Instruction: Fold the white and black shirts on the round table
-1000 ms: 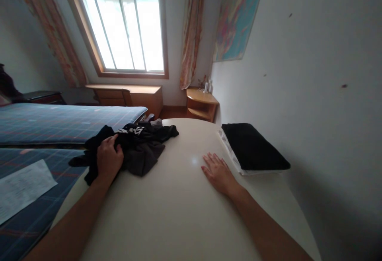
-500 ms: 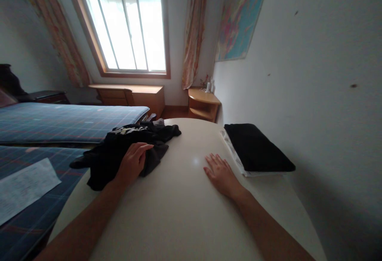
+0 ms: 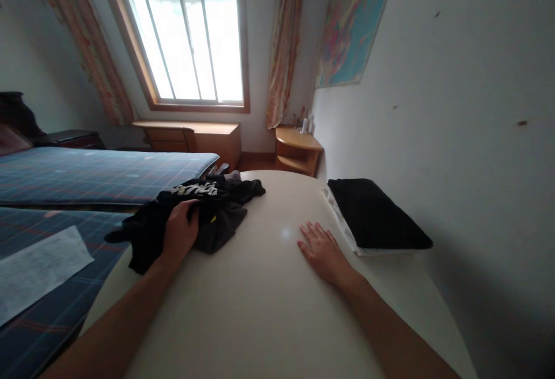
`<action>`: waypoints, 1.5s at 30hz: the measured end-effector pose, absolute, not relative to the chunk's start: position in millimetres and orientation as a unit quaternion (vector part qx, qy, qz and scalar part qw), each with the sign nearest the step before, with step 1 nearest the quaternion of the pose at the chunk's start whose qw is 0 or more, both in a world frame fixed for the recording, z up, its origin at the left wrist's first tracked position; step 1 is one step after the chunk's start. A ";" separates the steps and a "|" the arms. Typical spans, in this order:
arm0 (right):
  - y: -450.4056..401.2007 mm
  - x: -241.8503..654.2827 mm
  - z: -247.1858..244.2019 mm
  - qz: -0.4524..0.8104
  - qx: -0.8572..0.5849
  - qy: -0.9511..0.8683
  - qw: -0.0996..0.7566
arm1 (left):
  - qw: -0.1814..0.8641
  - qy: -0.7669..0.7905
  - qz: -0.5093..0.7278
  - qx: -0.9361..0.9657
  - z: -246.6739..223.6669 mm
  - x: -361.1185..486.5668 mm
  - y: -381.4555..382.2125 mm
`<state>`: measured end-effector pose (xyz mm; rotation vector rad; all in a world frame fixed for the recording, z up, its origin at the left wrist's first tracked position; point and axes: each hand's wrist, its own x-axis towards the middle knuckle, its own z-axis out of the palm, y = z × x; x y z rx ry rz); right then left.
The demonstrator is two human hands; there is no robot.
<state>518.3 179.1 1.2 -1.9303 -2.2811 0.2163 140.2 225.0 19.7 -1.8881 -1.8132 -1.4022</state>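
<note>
On the left of the white table [image 3: 260, 309] lies a crumpled heap of dark clothes. Its top piece is a black garment [image 3: 150, 226] with a white print, and a dark grey garment [image 3: 221, 231] with a small yellow mark shows beside it. My left hand [image 3: 181, 230] is on the heap, fingers curled round a fold of the black garment; the fingertips are partly hidden. My right hand [image 3: 323, 255] rests flat on the tabletop, fingers spread, holding nothing. Just right of it is a neat stack: a folded black garment [image 3: 377, 214] over white cloth [image 3: 340, 217].
Left of the table are beds with blue plaid mattresses [image 3: 104, 168] and a sheet of paper [image 3: 47, 269]. A wooden desk [image 3: 212, 130] stands under the window, with a corner shelf [image 3: 299, 142] beside it. The wall [image 3: 468, 165] runs along the right.
My left hand has moved slightly left and its fingers have closed into the black garment, lifting a fold. The yellow mark now shows. My right hand stays flat in place.
</note>
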 end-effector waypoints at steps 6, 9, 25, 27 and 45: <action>175.2 514.9 7.2 0.069 -0.619 -0.771 0.131 | 0.073 -0.404 -0.495 -0.766 32.7 181.0 191.8; 164.1 503.9 16.6 0.066 -0.539 -0.816 0.195 | 0.016 -0.314 -0.425 -0.849 34.3 207.0 174.1; 153.9 522.6 51.7 0.151 -0.513 -0.622 0.573 | 0.141 -0.460 -0.360 -0.799 22.6 217.5 174.8; 151.7 534.7 57.9 0.143 -0.499 -0.588 0.620 | 0.130 -0.497 -0.334 -0.790 17.4 212.2 181.1; 146.9 507.3 34.8 0.134 -0.506 -0.833 0.180 | -0.103 -0.189 -0.328 -0.920 27.6 242.6 147.7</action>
